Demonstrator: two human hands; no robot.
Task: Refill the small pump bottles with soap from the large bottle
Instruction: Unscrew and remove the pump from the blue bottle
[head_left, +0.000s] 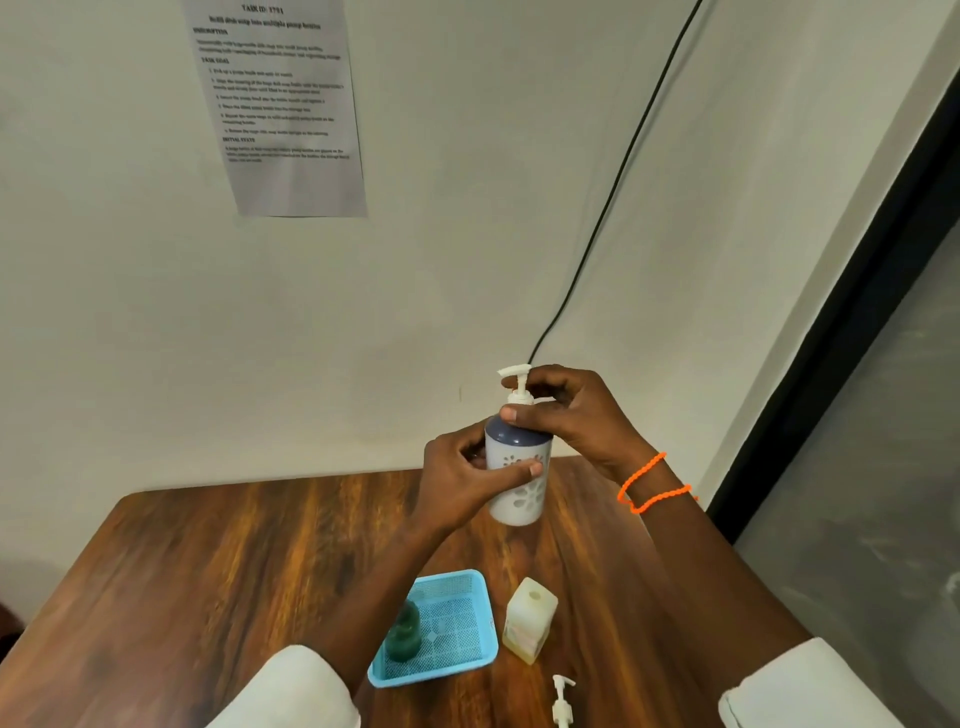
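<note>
Both hands are up off the table (218, 561), working one pump bottle (517, 467) held between them. The left hand (462, 480) wraps its patterned white body, thumb across the front; the right hand (566, 410) has its fingers curled around the white pump head (517, 387) and the dark collar, apparently twisting.

Below the hands sits a blue basket (457, 587) with a dark green bottle (404, 631) inside it, and just to its right an open, capless pale bottle (530, 618). Nearer the body lies a loose pump (562, 699).

Risk here: a cross-threaded collar would leak, and a slippery grip could drop the bottle onto that open one.

The wall sheet (285, 104) reads "TASK ID" on top; the rest blurs.
</note>
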